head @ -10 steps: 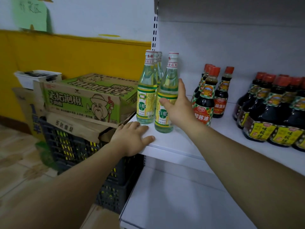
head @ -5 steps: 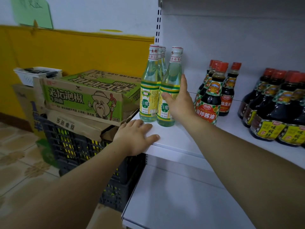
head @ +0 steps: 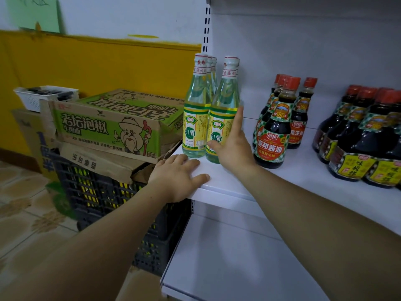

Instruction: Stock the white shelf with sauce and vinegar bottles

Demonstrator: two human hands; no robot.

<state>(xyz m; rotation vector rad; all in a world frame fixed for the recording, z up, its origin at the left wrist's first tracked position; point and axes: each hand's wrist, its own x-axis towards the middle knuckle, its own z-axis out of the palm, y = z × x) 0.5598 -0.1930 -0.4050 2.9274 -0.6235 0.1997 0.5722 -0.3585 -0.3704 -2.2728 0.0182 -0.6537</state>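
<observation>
Vinegar bottles (head: 196, 109) stand in a tight cluster at the left end of the white shelf (head: 303, 170), upright, with pale liquid inside and yellow-and-green labels facing you. Your right hand (head: 234, 148) lies against the front right bottle (head: 223, 101) of that cluster. The fingers (head: 238, 118) run straight up along its right side and the thumb reaches across the bottom of its label, so the hand lies flat on the glass rather than wrapped round it. That bottle stands on the shelf board, just beside its neighbour on the left.

Your left hand (head: 178, 177) rests palm down on the front left corner of the same shelf, fingers relaxed and slightly spread, holding nothing.

Right of your right hand, near the vinegar but apart from it, stands a group of small dark soy sauce bottles (head: 273, 137) with red caps. Further right is a second group of squat dark bottles (head: 355, 148) with yellow labels. A lower shelf (head: 238, 268) shows below.

Left of the shelving, a green-printed cardboard box (head: 108, 127) sits on flattened cardboard atop a black crate (head: 97, 192), its corner just beside the shelf edge. A white basket (head: 43, 96) sits behind it against the yellow wall (head: 86, 68).
</observation>
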